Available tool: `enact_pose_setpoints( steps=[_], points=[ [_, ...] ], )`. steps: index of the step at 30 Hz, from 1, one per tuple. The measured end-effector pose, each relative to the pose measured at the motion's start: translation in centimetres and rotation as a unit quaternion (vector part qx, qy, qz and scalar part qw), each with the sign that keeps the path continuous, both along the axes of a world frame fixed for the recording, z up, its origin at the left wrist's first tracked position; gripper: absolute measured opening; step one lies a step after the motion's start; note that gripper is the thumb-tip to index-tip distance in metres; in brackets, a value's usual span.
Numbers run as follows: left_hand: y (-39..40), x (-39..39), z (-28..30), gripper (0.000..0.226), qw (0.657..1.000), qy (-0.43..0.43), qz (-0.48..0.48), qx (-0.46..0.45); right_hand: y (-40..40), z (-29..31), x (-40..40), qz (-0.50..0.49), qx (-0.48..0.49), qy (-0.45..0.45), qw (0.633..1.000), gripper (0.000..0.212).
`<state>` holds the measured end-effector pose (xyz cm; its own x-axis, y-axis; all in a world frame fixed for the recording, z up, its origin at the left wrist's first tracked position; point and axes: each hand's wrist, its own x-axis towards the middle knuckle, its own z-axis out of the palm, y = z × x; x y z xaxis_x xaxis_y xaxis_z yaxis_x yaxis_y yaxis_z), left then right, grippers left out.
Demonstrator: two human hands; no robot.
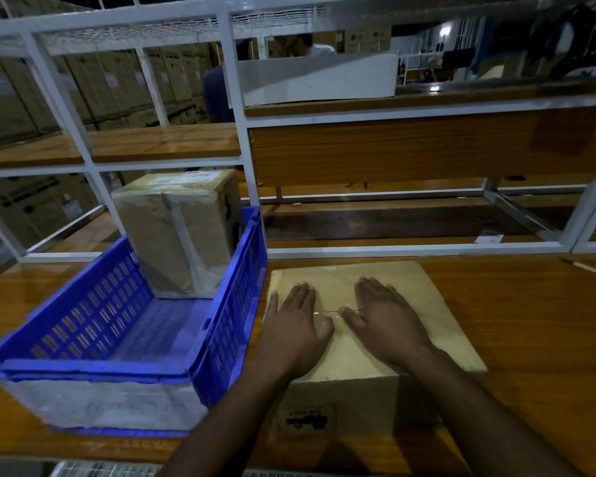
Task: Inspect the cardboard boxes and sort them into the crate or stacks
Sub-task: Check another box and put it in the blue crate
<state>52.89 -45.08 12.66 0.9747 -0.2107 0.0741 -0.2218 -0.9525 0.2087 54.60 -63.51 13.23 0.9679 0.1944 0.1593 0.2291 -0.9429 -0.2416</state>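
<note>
A sealed cardboard box (369, 325) lies flat beside a blue crate (93, 325) holding an upright taped box (179, 232).

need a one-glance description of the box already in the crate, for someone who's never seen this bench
Start at the blue crate on the wooden bench's left side. The box in the crate stands at its far end, taped, with a white label on top. The other box lies outside, under both hands.

Two brown taped cardboard boxes: one (183, 232) left of centre, one (406, 297) lower right. One blue slotted plastic crate (124, 325) at lower left. Two hands, left (298, 327) and right (387, 320).
</note>
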Motion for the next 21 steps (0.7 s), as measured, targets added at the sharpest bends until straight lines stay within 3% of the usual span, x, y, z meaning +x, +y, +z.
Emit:
enact_pose_setpoints(
  steps=[7, 12, 17, 21],
  points=[
    [1.0, 0.8, -0.3, 0.072, 1.0, -0.007, -0.005, -0.016, -1.2, 0.6, 0.9, -0.018, -0.012, -0.016, 1.0, 0.055],
    [1.8, 0.5, -0.4, 0.078, 0.999, -0.008, 0.043, -0.03, -3.7, -0.7, 0.9, -0.064, 0.003, -0.007, 0.998, 0.068],
    [2.3, 0.6, -0.3, 0.076, 0.997, 0.0, 0.041, -0.058, -4.9, -0.6, 1.0, -0.099, -0.004, -0.039, 0.994, 0.058],
    [2.2, 0.5, -0.3, 0.078, 0.993, -0.005, 0.058, -0.106, -4.3, -0.5, 1.8, -0.121, -0.001, -0.006, 0.993, 0.061]
  ],
)
